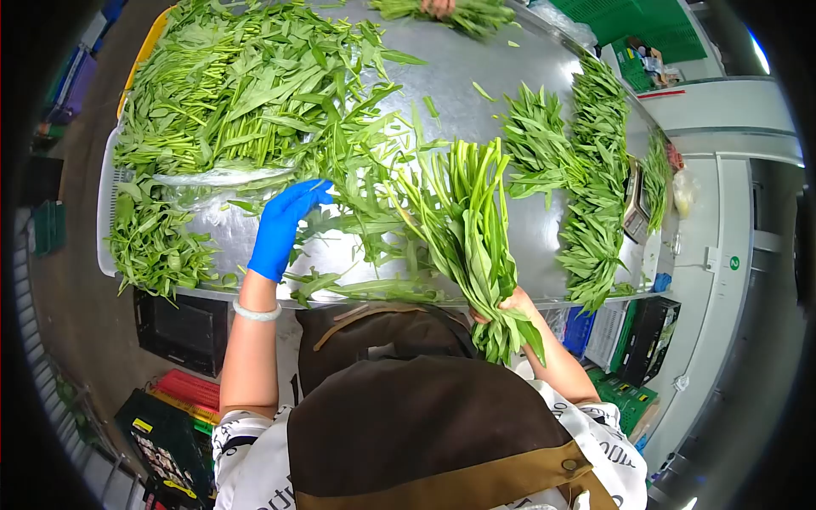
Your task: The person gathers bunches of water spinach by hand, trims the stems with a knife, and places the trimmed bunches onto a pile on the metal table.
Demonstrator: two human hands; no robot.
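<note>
My right hand (512, 301), bare, is wrapped around the leafy end of a bunch of water spinach (467, 225). Its pale cut stems point away from me over the metal table. In a blue glove, my left hand (289, 223) reaches over the near side of the table with fingers stretched out and nothing in them. Loose water spinach leaves (365, 221) lie scattered just beyond and to the right of the glove. A big heap of water spinach (246, 93) covers the far left, with clear plastic film (223, 178) along its near side.
Bundled greens (595, 187) lie in rows at the right of the metal table (463, 72). At the far edge, another person's hand (439, 7) touches a bunch. A scale-like box (635, 204) stands at the right edge. Crates (180, 331) sit below the table.
</note>
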